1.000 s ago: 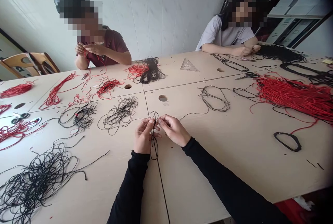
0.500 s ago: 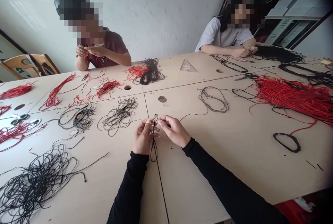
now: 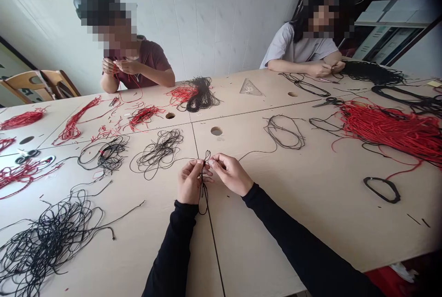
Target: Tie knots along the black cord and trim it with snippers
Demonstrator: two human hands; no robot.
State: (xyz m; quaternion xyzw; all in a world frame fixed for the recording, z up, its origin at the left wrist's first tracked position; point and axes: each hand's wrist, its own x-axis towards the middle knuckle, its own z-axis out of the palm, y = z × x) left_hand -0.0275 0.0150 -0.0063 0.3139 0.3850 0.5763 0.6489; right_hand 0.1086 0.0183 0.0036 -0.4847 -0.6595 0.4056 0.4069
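Between my two hands is a thin black cord (image 3: 203,193), its small loop sticking up above my fingertips and a longer loop hanging below. My left hand (image 3: 189,181) pinches it between thumb and fingers. From the right, my right hand (image 3: 230,172) grips the cord with thumb and forefinger close to the left fingertips. Whatever knot lies between the fingers is mostly hidden. One strand runs left toward a loose black cord bundle (image 3: 160,152); another runs right to a coiled black cord (image 3: 285,132).
A tangled black cord pile (image 3: 48,237) lies front left, a red cord heap (image 3: 386,126) at right. Scissors (image 3: 329,101), a clear set square (image 3: 250,87) and a table hole (image 3: 216,131) are farther back. Two people sit across the table (image 3: 311,223), handling cords.
Both my hands stay nearly in place, still pinching the cord. The hanging loop and the small top loop have shifted slightly. The view has moved a little.
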